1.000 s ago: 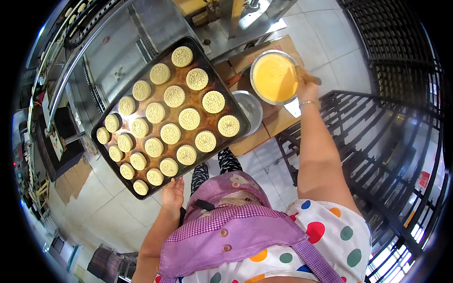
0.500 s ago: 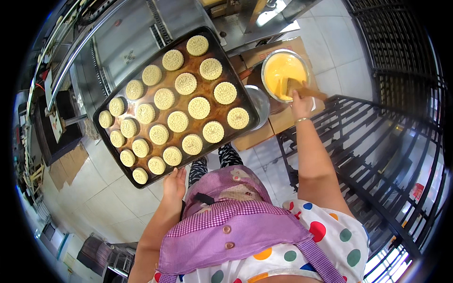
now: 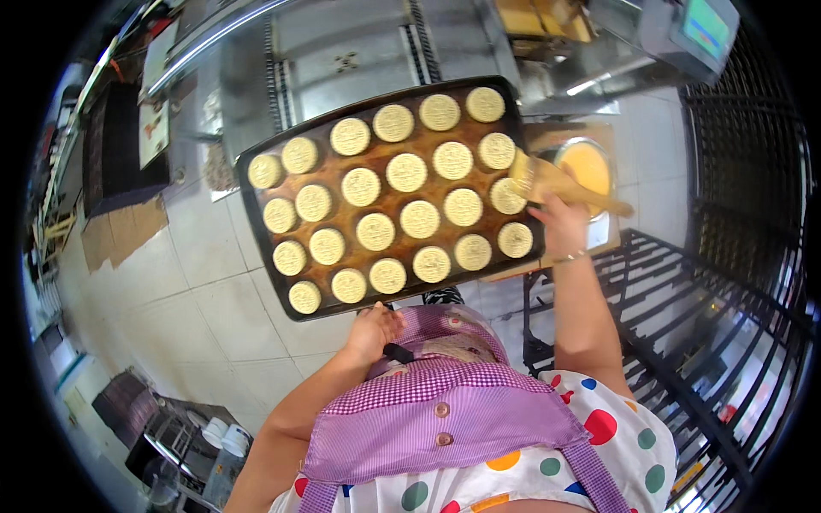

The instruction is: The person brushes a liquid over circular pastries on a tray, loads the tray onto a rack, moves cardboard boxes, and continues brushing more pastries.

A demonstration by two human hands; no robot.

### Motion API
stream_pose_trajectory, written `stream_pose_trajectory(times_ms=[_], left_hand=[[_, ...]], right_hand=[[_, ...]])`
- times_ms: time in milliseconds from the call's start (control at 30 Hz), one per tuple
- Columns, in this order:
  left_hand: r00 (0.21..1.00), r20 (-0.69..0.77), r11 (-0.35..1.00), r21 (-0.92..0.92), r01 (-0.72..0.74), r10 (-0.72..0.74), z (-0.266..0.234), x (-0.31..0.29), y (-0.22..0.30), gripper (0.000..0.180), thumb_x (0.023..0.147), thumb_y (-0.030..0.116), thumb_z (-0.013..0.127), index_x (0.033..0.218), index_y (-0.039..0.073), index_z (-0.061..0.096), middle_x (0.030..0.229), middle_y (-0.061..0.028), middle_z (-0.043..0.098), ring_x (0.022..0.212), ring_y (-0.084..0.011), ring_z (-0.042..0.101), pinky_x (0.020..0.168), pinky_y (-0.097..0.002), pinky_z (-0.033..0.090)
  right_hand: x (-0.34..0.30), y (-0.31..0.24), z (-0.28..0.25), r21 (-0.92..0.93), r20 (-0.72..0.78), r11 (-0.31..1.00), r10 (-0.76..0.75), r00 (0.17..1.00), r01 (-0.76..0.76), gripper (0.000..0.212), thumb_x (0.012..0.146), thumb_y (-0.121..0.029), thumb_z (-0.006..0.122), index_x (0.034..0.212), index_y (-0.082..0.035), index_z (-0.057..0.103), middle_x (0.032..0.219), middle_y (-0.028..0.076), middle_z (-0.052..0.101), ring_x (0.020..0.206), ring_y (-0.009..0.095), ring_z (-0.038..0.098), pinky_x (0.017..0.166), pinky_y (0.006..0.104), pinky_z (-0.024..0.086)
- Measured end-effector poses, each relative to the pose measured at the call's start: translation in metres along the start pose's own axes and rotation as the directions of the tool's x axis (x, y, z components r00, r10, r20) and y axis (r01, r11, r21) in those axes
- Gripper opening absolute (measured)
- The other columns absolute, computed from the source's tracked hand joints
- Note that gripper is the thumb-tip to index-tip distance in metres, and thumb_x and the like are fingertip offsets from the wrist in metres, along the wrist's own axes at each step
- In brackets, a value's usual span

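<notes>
A dark baking tray (image 3: 389,203) with a browned surface spans the middle of the view. Rows of round, pale yellow stamped pastries (image 3: 406,173) lie on it. My left hand (image 3: 374,332) grips the tray's near rim, its fingers partly hidden there. In my right hand (image 3: 563,224) is a wide pastry brush (image 3: 569,186) with a wooden handle. Its blurred bristles are over the right-hand pastries; whether they touch, I cannot tell. Behind that hand, a metal bowl (image 3: 612,171) holds yellow liquid (image 3: 587,162), partly covered by the brush handle.
The bowl stands on brown cardboard (image 3: 547,132) to the right. A black metal rack (image 3: 658,299) fills the lower right. Beyond the tray runs a stainless steel machine (image 3: 342,64), with a screened device (image 3: 705,34) at the upper right. Tiled floor (image 3: 205,308) shows at left.
My right hand has brought the brush out of the bowl, leftward over the tray's right side. The tray now appears turned straighter and farther right, and the whole view has shifted.
</notes>
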State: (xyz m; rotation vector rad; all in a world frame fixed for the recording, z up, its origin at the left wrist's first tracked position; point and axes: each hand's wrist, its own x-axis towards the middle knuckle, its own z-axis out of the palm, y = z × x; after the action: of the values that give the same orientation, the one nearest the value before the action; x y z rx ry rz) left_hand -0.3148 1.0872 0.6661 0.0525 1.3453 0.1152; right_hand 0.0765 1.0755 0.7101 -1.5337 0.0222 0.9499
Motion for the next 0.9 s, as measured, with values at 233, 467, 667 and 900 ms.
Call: stream_pose_trajectory(times_ms=[233,467,667,900], left_hand=[[0.992,0.069,0.851,0.509,-0.127,0.107,-0.073,-0.025,0.018,0.015,0.095,0.018,0.044,0.097,0.004,0.047,0.071,-0.0073,0.057,0.052,-0.0163,0.053,0.050,-0.0269,0.045],[0.958,-0.016,0.912,0.310,-0.267,0.286,-0.125,-0.039,0.029,0.012,0.090,0.007,0.052,0.100,0.006,0.046,0.083,-0.0062,0.056,0.070,-0.0158,0.055,0.067,-0.0289,0.047],[0.968,-0.067,0.937,0.274,-0.217,0.244,-0.150,-0.054,0.046,0.014,0.088,0.006,0.055,0.100,0.006,0.046,0.088,-0.0062,0.056,0.075,-0.0158,0.056,0.072,-0.0283,0.047],[0.948,-0.042,0.898,0.334,-0.285,0.316,-0.158,-0.048,0.055,0.012,0.089,0.007,0.055,0.098,0.005,0.048,0.089,-0.0052,0.055,0.076,-0.0150,0.055,0.073,-0.0280,0.048]], right_hand=[[0.019,0.072,0.226,-0.067,0.271,0.995,-0.048,0.961,0.069,0.046,0.083,-0.001,0.057,0.128,-0.005,0.048,0.108,0.008,0.058,0.084,0.015,0.062,0.056,0.0267,0.058],[0.061,0.074,0.224,-0.526,0.146,0.798,-0.255,0.956,0.293,0.036,0.079,-0.004,0.063,0.114,-0.005,0.056,0.100,0.006,0.064,0.081,0.015,0.062,0.069,0.0284,0.052],[0.062,0.025,0.196,-0.560,0.026,0.793,-0.271,0.962,0.238,0.036,0.082,0.001,0.058,0.118,0.000,0.053,0.101,0.011,0.063,0.070,0.018,0.065,0.052,0.0272,0.055],[0.004,0.165,0.343,-0.296,0.360,0.905,-0.190,0.913,0.305,0.044,0.079,-0.011,0.062,0.120,-0.001,0.053,0.105,0.013,0.064,0.099,0.021,0.061,0.087,0.0307,0.046]])
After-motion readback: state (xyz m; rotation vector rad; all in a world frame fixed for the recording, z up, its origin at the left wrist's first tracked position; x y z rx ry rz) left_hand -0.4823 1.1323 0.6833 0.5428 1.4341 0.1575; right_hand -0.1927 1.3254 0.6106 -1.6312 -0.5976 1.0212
